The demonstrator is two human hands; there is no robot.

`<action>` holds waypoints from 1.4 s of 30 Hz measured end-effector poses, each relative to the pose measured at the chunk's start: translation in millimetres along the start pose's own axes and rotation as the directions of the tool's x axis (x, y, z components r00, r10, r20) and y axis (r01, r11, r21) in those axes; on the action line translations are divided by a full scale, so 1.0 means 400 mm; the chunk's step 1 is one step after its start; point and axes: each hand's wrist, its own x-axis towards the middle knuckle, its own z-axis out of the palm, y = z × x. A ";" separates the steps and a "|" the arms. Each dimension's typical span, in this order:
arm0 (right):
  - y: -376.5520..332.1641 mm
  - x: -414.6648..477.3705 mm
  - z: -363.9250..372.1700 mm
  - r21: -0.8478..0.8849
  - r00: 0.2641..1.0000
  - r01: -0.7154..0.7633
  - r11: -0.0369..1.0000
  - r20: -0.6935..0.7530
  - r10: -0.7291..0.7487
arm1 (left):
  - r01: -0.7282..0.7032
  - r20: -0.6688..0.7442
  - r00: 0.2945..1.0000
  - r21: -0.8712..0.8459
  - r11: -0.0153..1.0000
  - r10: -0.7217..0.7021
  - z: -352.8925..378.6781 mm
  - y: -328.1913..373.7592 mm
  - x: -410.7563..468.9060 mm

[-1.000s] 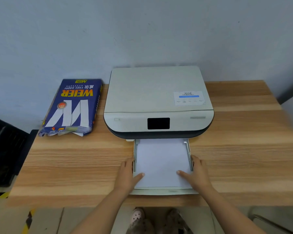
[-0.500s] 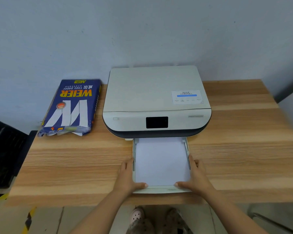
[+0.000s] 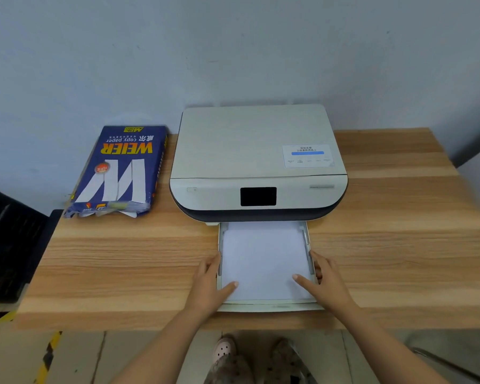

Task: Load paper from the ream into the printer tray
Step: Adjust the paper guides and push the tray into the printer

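Since half a second ago the thumbs have been shifted from the front lip of the tray back onto the paper, roughly as they lay a second ago; the tray itself appears little moved, if at all, and the change in framing is attributed mostly to the head camera.

The left hand (image 3: 209,284) is laid flat against the left wall of the tray (image 3: 272,307), fingers extended along the outside, thumb resting on the paper (image 3: 263,261) near its front left corner. The right hand (image 3: 326,282) is placed likewise on the right wall, thumb on the front right of the sheet. Neither hand is closed round anything: both are open, and the tray is bracketed between them rather than gripped.

The paper is seen lying flat inside the tray, its back edge under the printer (image 3: 258,162). The tray is drawn out toward the table's (image 3: 399,245) front edge. The ream (image 3: 119,173), wrapper torn open at its near end, lies left of the printer, well apart from the hands.

Progress, as judged: paper taken from the ream and seated in the tray, done. Squaring of the stack appears in hand. Left: the tray to be pushed home. Whether the side guides touch the stack cannot be told.
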 end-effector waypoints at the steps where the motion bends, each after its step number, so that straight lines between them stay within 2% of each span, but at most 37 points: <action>1: -0.001 0.001 0.000 0.007 1.000 0.002 1.000 -0.010 -0.002 | 0.005 0.008 1.000 -0.004 1.000 -0.005 -0.002 0.001 0.002; 11: 0.010 0.017 0.007 0.026 0.999 -0.045 0.999 0.007 0.045 | 0.058 0.109 0.993 -0.041 0.997 -0.053 -0.026 -0.005 0.028; 18: 0.011 0.019 0.000 0.006 0.999 -0.032 0.999 0.013 0.032 | 0.038 0.141 0.989 0.021 0.999 -0.040 -0.039 -0.003 0.024; 21: 0.009 0.046 -0.008 0.081 0.997 -0.053 0.995 -0.053 0.057 | 0.018 0.057 0.998 -0.006 1.000 -0.018 -0.051 0.014 0.038; 25: -0.015 0.096 -0.019 0.108 0.979 -0.140 0.984 -0.137 0.154 | 0.093 -0.121 0.987 -0.115 0.989 -0.107 -0.058 0.044 0.088; 32: -0.031 0.132 -0.010 0.061 0.972 -0.133 0.989 -0.189 0.142 | 0.135 -0.163 0.974 -0.137 0.981 -0.157 -0.033 0.043 0.126; 39: -0.020 0.110 -0.009 0.082 0.973 -0.079 0.993 -0.212 0.095 | 0.022 -0.193 0.980 -0.173 0.985 -0.056 -0.029 0.024 0.096; 42: -0.008 0.103 -0.007 0.152 0.967 -0.096 0.984 -0.218 0.128 | -0.040 -0.201 0.979 -0.115 0.993 0.017 -0.017 0.010 0.074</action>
